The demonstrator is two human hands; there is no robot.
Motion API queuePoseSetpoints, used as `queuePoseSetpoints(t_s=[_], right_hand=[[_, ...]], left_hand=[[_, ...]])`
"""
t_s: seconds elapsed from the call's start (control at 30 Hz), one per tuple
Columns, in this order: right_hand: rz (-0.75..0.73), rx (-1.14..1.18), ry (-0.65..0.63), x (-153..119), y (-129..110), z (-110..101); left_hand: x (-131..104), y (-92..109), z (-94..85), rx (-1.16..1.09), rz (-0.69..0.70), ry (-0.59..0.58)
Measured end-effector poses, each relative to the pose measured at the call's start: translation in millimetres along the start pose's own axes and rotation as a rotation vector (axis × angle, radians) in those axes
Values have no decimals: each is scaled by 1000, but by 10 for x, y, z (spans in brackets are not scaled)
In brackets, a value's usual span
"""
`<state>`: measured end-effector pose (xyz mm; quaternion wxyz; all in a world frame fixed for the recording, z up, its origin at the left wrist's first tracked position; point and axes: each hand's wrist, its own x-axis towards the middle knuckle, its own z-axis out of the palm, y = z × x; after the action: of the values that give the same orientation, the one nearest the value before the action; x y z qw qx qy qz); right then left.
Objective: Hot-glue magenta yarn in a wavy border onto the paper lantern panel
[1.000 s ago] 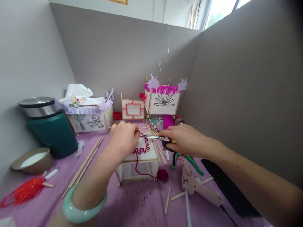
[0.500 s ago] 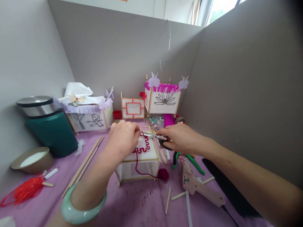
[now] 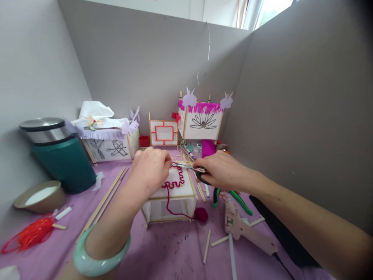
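Note:
In the head view, my right hand [image 3: 220, 168] is closed around black-handled scissors [image 3: 201, 175], their blades pointing left toward my other hand. My left hand [image 3: 151, 167] is pinched above the far part of a small white box frame [image 3: 171, 212] made of wooden sticks. Its fingertips meet the dark red yarn [image 3: 181, 177] near the blade tips; the exact grip is hidden behind the hand. Wavy loops of this yarn lie on the box's white top. One strand hangs down the front to a yarn ball [image 3: 201, 214] on the cloth.
To the right lie a glue gun [image 3: 247, 231], green-handled pliers [image 3: 240, 202] and loose sticks. A teal tumbler [image 3: 62, 159], a bowl [image 3: 39, 198] and red cord [image 3: 32, 235] occupy the left. Decorated lanterns [image 3: 204, 123] stand by the grey partition [image 3: 151, 58].
Both hands stay nearly in place. The scissor blades look closer together than before, and the right hand has shifted very slightly.

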<state>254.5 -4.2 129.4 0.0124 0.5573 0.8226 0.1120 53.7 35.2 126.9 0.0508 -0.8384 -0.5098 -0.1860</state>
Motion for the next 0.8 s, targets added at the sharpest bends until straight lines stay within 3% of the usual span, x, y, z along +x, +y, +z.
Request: queuePoseSetpoints(t_s=[0.8], right_hand=[[39, 2, -41, 12, -38, -36]], left_hand=[[-6, -1, -27, 3, 20, -3]])
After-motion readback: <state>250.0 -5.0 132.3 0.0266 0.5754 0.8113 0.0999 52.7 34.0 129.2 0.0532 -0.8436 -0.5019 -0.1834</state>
